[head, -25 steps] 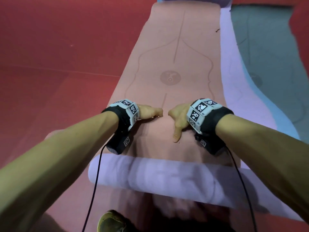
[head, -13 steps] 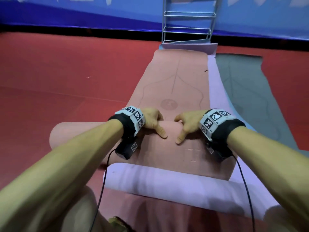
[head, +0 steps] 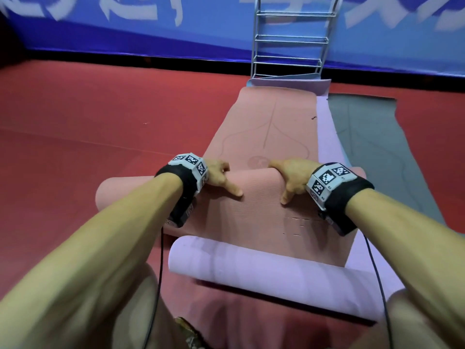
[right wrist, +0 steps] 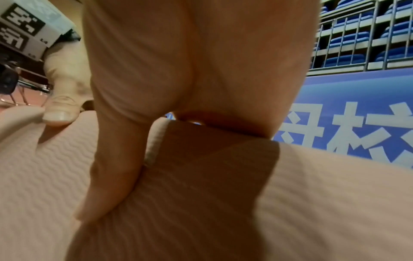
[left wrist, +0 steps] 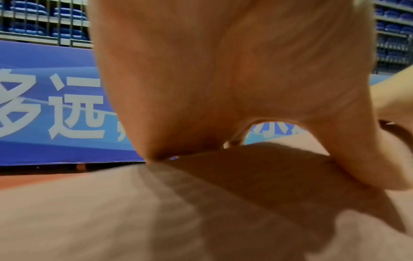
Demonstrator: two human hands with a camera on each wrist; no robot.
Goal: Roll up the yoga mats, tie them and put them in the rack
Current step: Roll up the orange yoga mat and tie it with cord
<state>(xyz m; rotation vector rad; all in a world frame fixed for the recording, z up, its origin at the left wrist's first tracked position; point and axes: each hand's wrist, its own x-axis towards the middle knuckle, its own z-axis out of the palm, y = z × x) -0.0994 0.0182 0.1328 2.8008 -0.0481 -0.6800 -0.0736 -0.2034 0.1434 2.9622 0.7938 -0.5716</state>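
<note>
Both hands are gripping the folded-over near end of the long pink ribbed rubber yoga mat: the left hand and the right hand are each curling fingers over the fold's crest while the thumbs are pressing down on its near face. The wrist views are showing the same pinching hold. This mat is lying on the lilac foam mat, whose near end is curling into a roll. A grey flat mat is lying alongside on the red floor. A silver metal rack is standing at the mats' far end, against the blue banner.
</note>
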